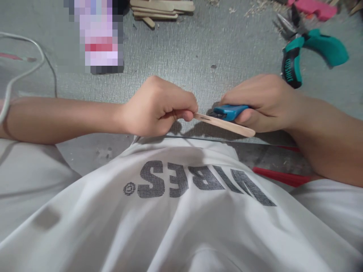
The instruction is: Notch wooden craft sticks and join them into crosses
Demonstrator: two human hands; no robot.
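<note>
My left hand (164,105) is closed, pinching one end of a flat wooden craft stick (227,125) between thumb and fingers. The stick slants down to the right, and its rounded far end sticks out free. A small dark mark or slot shows on it close to my left fingertips. My right hand (263,104) is wrapped round a blue-handled tool (230,111) with a dark metal head. That head lies right at the stick, just behind its upper edge; whether they touch, I cannot tell. My fingers hide most of the tool, so its exact kind is unclear.
Teal-and-black pliers (293,62) lie spread on the grey table (176,49) at upper right, near a pink object (314,8) and wood shavings. Several craft sticks (161,8) are stacked at the back. A blurred-out item (99,41) and a white cable (42,56) are at left.
</note>
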